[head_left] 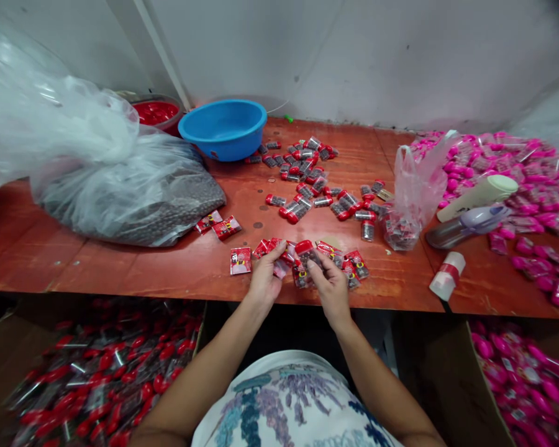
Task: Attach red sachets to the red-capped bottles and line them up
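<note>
Right now, the right hand (331, 288) is curled closed, thumb and fingers pinching a red-capped clear container (306, 249) over the front part of the bench (400, 279). The left hand (265, 279) is partly closed, its thumb stretched across red packets (262, 248) just beside that container; whether it grips one or merely touches them, I cannot tell. Packets lie around both hands, some overlapping, near the front edge, so a forearm pulled back carelessly could sweep one off. If the cap is poorly seated, a hard squeeze might pop it and spill the dark contents. Beyond, small filled containers (300, 209) are loosely scattered, and a knock could set the rounded ones rolling. The slumped clear bag (168, 192) of dark beads sits close to two packets; a snag in its thin film could let beads scatter among them
</note>
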Motion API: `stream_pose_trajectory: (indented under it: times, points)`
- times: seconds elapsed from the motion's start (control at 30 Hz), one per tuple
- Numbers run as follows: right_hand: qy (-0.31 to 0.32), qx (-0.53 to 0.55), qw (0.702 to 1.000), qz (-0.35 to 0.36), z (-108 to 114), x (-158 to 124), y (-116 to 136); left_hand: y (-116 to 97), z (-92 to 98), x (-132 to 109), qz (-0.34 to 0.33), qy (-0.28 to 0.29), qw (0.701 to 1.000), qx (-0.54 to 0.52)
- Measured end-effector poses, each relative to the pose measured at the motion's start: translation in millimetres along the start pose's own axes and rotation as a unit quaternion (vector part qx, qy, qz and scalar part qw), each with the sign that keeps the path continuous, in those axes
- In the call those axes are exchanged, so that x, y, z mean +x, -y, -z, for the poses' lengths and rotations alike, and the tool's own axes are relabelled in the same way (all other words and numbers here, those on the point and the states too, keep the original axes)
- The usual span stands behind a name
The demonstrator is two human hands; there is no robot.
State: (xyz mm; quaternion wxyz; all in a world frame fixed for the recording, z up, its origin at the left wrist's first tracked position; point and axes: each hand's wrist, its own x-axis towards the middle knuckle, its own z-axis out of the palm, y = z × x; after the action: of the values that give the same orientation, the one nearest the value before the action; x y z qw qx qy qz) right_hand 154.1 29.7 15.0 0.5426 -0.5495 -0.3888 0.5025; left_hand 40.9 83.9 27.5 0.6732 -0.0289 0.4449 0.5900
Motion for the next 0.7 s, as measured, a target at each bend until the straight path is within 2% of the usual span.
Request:
stream_pose_trajectory:
  times: [0.17,0.3,0.53,0.7]
  points:
    - [0.004,-0.001,1.0,0.006,0,-1,0,3,4.7,1,-0.05,0.013,0.998,0.023]
    - [0.059,-0.025,0.998,0.0,3,-1,-4,1,6.9,2,-0.095,0.044,0.994,0.029]
    - [0.029,0.021,0.999,-0.005,6,3,-6,-5,8.6,-2,-0.087,0.088,0.988,0.089]
    - [0.092,-0.001,0.996,0.0,9,1,-4,-8,10.9,0,-0.092,0.094,0.987,0.089]
